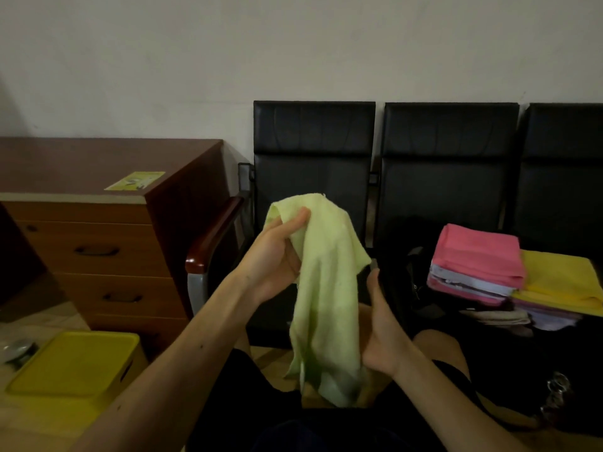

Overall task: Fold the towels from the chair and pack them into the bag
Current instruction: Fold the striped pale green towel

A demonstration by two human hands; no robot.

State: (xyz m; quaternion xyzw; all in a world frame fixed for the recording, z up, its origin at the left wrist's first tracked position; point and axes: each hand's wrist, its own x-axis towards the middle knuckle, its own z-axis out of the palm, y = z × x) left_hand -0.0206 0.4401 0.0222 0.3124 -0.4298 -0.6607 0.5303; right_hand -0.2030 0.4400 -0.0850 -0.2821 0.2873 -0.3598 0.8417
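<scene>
A pale green towel (pixel 326 282) hangs in front of me over the left black chair (pixel 313 151). My left hand (pixel 277 256) grips its upper part, thumb on the top fold. My right hand (pixel 380 324) is raised edge-on beside the towel's lower half, fingers straight, touching the cloth; any grip there is hidden. A stack of folded towels, pink on top (pixel 476 256) and yellow to its right (pixel 561 278), sits on the middle seat. A black bag (pixel 408 282) lies dark and hard to make out left of the stack.
A wooden drawer unit (pixel 107 243) with a yellow sticker stands at the left. A yellow plastic box (pixel 75 370) sits on the floor near my left arm. A wooden-topped armrest (pixel 212 239) juts between the unit and the chair. Metal keys (pixel 554 396) lie at the lower right.
</scene>
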